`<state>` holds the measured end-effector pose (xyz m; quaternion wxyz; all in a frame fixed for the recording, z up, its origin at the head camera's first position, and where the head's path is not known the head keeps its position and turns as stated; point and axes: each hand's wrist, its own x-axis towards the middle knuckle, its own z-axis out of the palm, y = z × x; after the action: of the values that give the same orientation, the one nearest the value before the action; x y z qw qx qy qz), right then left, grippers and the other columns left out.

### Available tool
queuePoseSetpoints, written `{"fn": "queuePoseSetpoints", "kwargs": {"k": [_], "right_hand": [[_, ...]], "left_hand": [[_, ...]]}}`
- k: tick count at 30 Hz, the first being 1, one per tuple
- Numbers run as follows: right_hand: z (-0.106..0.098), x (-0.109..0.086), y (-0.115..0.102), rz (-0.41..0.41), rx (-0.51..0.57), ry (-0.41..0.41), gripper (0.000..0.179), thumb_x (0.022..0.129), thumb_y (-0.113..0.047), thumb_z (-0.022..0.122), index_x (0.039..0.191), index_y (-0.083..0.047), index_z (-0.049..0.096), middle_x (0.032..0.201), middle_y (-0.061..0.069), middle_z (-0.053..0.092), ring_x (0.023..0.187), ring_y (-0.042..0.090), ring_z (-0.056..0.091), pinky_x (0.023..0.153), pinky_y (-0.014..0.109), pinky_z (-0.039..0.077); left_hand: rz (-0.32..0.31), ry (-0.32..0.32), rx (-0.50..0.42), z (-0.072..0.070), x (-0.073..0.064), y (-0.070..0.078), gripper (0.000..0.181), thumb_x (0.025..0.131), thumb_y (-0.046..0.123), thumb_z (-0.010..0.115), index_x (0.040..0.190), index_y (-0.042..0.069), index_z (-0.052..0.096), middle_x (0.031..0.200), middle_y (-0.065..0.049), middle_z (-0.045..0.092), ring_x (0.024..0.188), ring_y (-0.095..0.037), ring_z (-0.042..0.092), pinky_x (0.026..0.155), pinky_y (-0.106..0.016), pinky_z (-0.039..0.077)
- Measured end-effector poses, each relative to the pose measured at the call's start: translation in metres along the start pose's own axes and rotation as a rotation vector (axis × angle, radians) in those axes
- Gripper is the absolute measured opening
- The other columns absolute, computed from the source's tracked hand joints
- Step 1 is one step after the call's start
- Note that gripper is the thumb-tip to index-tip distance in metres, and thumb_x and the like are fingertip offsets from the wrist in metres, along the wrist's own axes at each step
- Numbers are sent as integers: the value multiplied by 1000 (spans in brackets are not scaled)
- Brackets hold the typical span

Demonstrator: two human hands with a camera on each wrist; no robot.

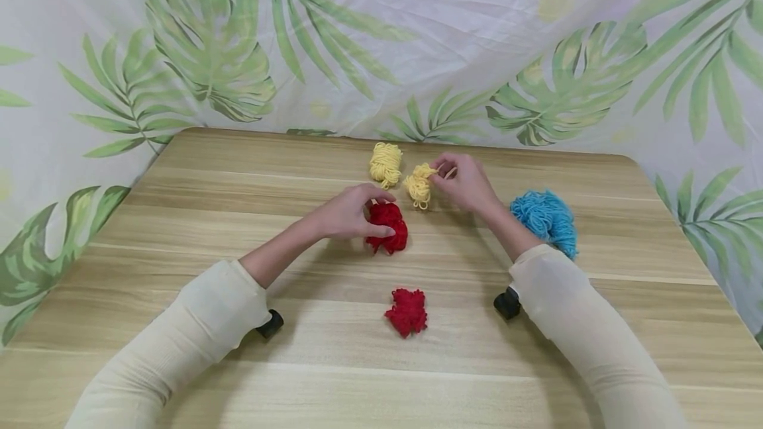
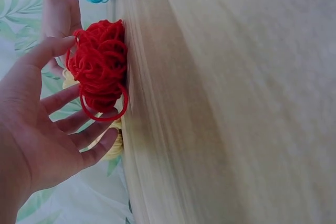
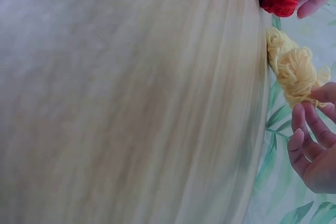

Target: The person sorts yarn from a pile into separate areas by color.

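My left hand (image 1: 348, 212) holds a bundle of red yarn (image 1: 393, 214) near the middle of the table, thumb on the near side and fingers round the far side. In the left wrist view a loose loop hangs from this red yarn (image 2: 100, 61), across the fingers. With thumb and fingertips my right hand (image 1: 467, 181) pinches the end of a small yellow yarn bundle (image 1: 419, 189). The right wrist view shows that yellow bundle (image 3: 295, 74) tilted, its gathered end between the fingertips. Just left of it lies a second yellow yarn bundle (image 1: 386, 164).
Another red yarn bundle (image 1: 408, 312) lies nearer me on the wooden table (image 1: 334, 369). Blue yarn (image 1: 545, 220) sits at the right, beside my right forearm. A leaf-patterned cloth (image 1: 453, 32) hangs behind the table's far edge.
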<state>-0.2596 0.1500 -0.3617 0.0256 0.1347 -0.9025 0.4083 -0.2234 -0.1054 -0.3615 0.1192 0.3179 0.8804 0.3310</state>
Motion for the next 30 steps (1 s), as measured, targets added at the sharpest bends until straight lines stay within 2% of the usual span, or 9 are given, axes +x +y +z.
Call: {"fn": "queuePoseSetpoints", "kwargs": {"k": [8, 17, 23, 30], "right_hand": [[2, 7, 0, 23, -1, 9, 12, 95, -9, 71, 104, -1, 71, 88, 13, 67, 82, 26, 64, 67, 29, 50], [4, 14, 6, 33, 17, 13, 12, 95, -8, 71, 104, 1, 71, 89, 13, 67, 87, 28, 63, 80, 36, 51], [4, 18, 7, 31, 17, 29, 12, 95, -9, 72, 103, 0, 72, 88, 13, 65, 85, 29, 63, 78, 36, 51], [6, 25, 7, 20, -2, 47, 12, 95, -11, 72, 102, -1, 73, 86, 11, 65, 84, 27, 63, 75, 34, 49]], "left_hand": [[-11, -5, 28, 1, 1, 2, 75, 79, 32, 90, 137, -5, 61, 131, -20, 66, 121, -31, 61, 102, -43, 52], [10, -16, 72, 4, 2, 1, 64, 78, 23, 93, 129, -4, 66, 124, -18, 67, 116, -30, 62, 99, -41, 53], [2, -20, 69, 4, 3, 1, 59, 79, 20, 92, 127, -4, 67, 121, -18, 67, 113, -29, 62, 96, -40, 54], [-10, -32, 75, 5, 4, 3, 68, 76, 31, 94, 129, -2, 66, 125, -18, 65, 116, -29, 61, 98, -40, 54]]}}
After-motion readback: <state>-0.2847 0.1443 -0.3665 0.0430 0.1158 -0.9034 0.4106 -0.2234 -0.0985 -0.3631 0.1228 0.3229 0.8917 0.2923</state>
